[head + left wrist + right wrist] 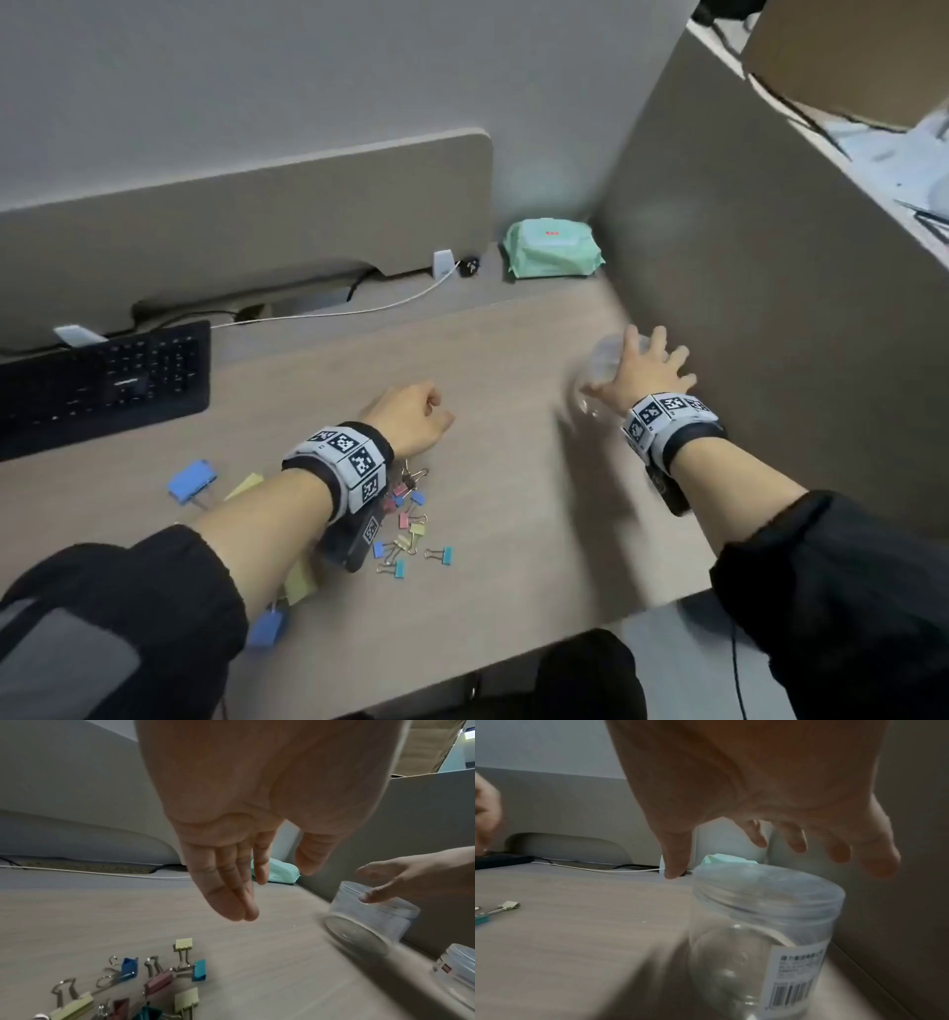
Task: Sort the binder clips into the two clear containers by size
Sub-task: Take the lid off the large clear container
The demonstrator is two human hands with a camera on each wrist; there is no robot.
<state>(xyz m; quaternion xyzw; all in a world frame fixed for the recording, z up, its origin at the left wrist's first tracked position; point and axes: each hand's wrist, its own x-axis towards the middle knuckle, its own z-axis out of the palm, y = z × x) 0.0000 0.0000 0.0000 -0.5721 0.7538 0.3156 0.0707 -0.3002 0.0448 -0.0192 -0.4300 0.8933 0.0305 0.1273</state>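
Binder clips (405,529) in pink, yellow, blue and teal, small ones with silver wire handles, lie scattered on the pale wood-grain bench (493,462) just beside and partly under the left wrist; larger blue clips (191,480) and a yellow one lie further to the left, partly hidden by the left forearm. In the left wrist view the small clips (154,981) sit close below the palm, none of them touched. The left hand (411,419) hangs above the bench with its fingers (231,892) held straight and side by side, thumb a little apart, holding nothing. The right hand (644,372) reaches over a clear round plastic container (603,362) that stands near the grey side partition (770,308), well apart from the clips; its fingers (839,850) are spread wide above the container's clear lid, and the thumb points down beside the rim. Whether any fingertip touches the lid cannot be told, as the hand and container are blurred. In the right wrist view the container (762,939) shows a white barcode label on its side. A second clear lidded container (457,975) stands near the first, at the edge of the left wrist view. At the back of the bench lie a green pack of wipes (552,249), a white cable (334,311) and a black keyboard (102,383).
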